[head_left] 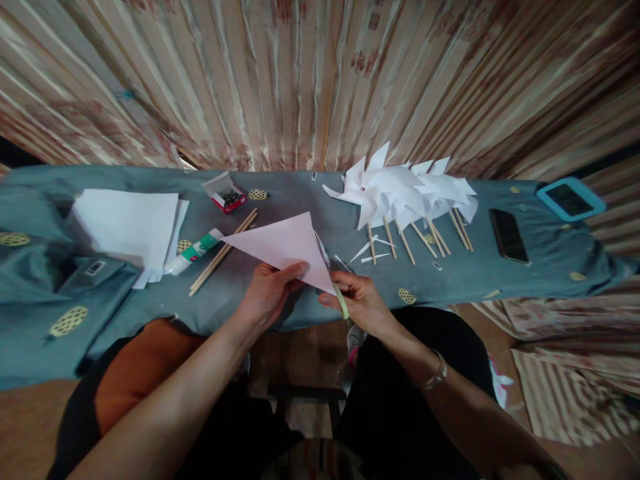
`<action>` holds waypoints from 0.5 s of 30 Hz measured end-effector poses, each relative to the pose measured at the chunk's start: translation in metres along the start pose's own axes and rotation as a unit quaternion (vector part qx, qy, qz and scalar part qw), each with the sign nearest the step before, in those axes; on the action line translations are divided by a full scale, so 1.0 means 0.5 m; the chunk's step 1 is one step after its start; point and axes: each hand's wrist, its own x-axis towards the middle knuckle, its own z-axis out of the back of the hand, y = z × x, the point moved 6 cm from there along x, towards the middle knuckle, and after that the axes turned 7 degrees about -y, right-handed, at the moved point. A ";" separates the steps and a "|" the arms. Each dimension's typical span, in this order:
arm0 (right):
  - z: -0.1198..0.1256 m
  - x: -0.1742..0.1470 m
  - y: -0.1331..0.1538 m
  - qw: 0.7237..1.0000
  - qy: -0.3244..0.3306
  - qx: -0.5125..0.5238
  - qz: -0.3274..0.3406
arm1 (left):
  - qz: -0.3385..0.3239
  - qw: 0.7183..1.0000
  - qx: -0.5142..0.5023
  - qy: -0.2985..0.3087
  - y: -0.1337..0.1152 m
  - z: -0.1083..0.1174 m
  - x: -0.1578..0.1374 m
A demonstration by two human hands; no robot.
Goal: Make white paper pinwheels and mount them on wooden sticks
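Note:
A sheet of pale paper (285, 243), folded into a triangle, is held above the near edge of the table. My left hand (270, 290) grips its lower edge, thumb on top and fingers underneath. At the paper's right corner, my right hand (357, 300) is closed around scissors (342, 301) with a pale green handle. Their blades lie along the paper's right side and are mostly hidden. Thin paper strips (367, 250) lie on the cloth beyond my right hand.
Several white paper pinwheels (400, 193) on wooden sticks lie at the back right, beside a phone (509, 235) and a blue-framed device (571, 199). Leftward are wooden sticks (210, 270), a green-white tube (195, 252), a small box of pins (225, 193) and white sheets (127, 223).

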 end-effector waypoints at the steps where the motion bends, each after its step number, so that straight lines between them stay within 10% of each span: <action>1: 0.001 -0.001 -0.003 1.000 -0.004 -0.002 -0.001 | 0.001 1.000 0.004 -0.002 0.001 0.000 0.000; 15: 0.010 -0.008 0.004 1.000 -0.010 -0.015 0.005 | 0.003 1.000 -0.002 0.004 0.008 -0.005 0.002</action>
